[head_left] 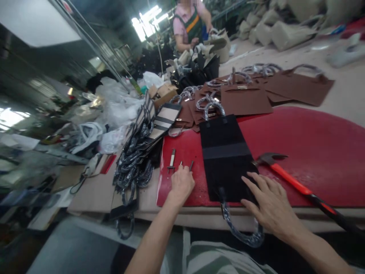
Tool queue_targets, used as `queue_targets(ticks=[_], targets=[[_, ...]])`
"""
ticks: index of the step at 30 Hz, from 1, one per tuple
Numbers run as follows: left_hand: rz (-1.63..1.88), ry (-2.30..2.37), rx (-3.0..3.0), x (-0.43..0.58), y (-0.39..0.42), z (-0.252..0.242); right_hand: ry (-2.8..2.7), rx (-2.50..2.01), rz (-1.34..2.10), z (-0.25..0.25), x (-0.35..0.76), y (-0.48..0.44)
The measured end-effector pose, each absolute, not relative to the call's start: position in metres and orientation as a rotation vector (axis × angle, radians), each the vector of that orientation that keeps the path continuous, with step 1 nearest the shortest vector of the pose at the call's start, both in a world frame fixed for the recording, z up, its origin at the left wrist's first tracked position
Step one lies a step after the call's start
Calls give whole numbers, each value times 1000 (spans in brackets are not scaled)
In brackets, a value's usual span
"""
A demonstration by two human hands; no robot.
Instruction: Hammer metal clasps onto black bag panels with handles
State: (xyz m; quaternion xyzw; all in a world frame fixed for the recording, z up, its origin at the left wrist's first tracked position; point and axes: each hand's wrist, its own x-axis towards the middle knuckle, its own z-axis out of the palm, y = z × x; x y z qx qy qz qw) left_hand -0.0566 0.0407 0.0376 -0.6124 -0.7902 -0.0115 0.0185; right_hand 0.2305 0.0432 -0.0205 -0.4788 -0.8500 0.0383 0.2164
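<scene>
My left hand (183,183) is closed low over the red mat (308,152). Its fingertips are bunched at a thin dark metal rod (191,165); whether they grip it or another small piece is hidden. Just beyond lies a small metal tool with a pronged end (171,160). A flat black bag panel (228,160) lies in front of me, with plastic-wrapped handles (242,234) at both ends, the near one hanging over the table edge. My right hand (268,198) is open, fingers spread, at the panel's right edge. A claw hammer (291,180) with a red and black handle lies beside it.
Brown bag panels (245,99) with wrapped handles are spread behind the mat. On the left, a stack of dark panels (137,163) overhangs the table edge. A person (188,28) handles bags across the table. Plastic bags (116,102) and a carton (164,95) stand further left.
</scene>
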Motion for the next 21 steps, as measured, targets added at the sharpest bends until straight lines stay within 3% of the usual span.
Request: queue_targets(ticks=[7,14,21], targets=[[-189,-2692,-1646,-111,58,53,-2357,-1272,-9,-25,231,46],[-92,-2861,-1604,-152,90,71,-2395,-1334,51,-19,230,45],[106,-2841,-1854,-125,71,53,-2411,-1400,168,-10,227,40]])
